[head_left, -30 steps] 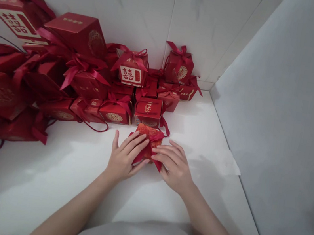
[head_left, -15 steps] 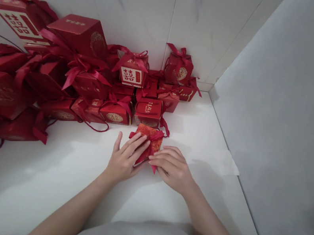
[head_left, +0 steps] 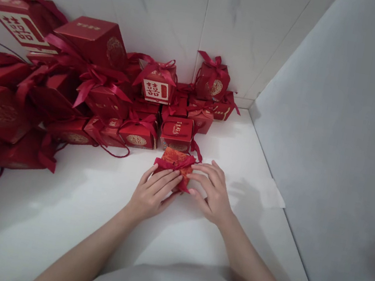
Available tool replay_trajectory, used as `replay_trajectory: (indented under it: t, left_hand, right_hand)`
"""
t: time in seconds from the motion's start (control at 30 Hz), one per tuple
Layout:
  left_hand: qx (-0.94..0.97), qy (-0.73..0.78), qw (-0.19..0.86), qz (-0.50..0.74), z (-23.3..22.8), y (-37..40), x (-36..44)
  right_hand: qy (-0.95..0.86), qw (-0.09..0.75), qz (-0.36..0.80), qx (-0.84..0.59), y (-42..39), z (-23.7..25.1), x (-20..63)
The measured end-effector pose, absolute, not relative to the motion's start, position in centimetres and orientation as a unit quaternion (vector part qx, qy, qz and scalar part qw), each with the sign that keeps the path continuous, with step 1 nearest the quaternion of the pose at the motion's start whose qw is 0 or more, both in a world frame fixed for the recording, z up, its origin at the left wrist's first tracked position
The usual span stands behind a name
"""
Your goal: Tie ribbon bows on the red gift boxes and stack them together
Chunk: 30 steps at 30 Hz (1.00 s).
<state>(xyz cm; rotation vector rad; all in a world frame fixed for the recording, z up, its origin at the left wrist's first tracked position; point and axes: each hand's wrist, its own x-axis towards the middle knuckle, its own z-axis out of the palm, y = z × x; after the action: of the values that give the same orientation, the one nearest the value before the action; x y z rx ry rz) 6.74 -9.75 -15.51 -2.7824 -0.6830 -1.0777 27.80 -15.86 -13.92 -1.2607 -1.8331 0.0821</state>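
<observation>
White tabletop (head_left: 54,207) beneath, left hand (head_left: 152,193) lies flattened on a ribboned packet (head_left: 174,157), right hand (head_left: 213,194) curved half-open alongside.

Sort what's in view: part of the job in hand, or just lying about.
Job in hand:
- orange-red patterned packet, partly under the left hand
- red ribbon across it, near the right hand

Seemingly just lying about:
- red boxes piled behind and left
- thin dark cord

Backed by a pale veined wall (head_left: 166,7) with thin seams; bounded on the right by a plain bluish-grey wall (head_left: 353,139); lit softly across a white table (head_left: 83,204).
</observation>
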Motion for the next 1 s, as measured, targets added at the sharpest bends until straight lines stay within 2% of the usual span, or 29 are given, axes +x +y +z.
replay_trajectory:
  t: [0.17,0.57,0.77,1.0]
  left_hand:
    - [-0.908,-0.228,0.020,-0.350,-15.3,-10.0,6.8]
    - [-0.917,-0.227,-0.001,-0.329,-14.9,-10.0,6.8]
    - [-0.919,-0.224,0.006,-0.324,-14.5,-9.9,6.5]
    - [-0.923,-0.222,-0.005,-0.313,-14.4,-9.7,6.5]
  right_hand:
    - [-0.710,0.416,0.058,-0.565,-15.6,-14.5,27.6]
    - [-0.717,0.348,0.091,-0.597,-15.6,-15.5,27.3]
    - [-0.718,0.344,0.108,-0.595,-15.4,-15.8,26.8]
    - [-0.725,0.378,0.110,-0.565,-15.1,-16.0,27.7]
